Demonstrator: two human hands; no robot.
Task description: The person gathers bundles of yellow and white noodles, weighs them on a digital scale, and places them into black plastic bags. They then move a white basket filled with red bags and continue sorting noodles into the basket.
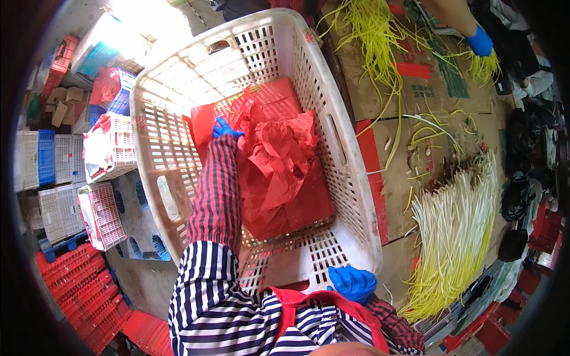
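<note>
My left hand point(225, 129), in a blue glove, reaches deep into a large white plastic crate point(358, 178). Its fingers are spread against red plastic sheeting point(278, 155), which lies crumpled in the middle and smoother towards the sides. The sheeting covers much of the crate's floor; what lies beneath it is hidden. Close to my body, my right hand point(352, 284), also blue-gloved, is curled at the near right corner of the crate. Whether its fingers grip the rim cannot be made out.
On the right, a cardboard-covered table point(396, 204) bears a thick bundle of pale yellow-green stems point(454, 240) and a loose heap of them point(372, 40). Another person's blue-gloved hand point(480, 42) holds stems there. Stacked white crates point(62, 155) and red crates point(80, 289) stand at left.
</note>
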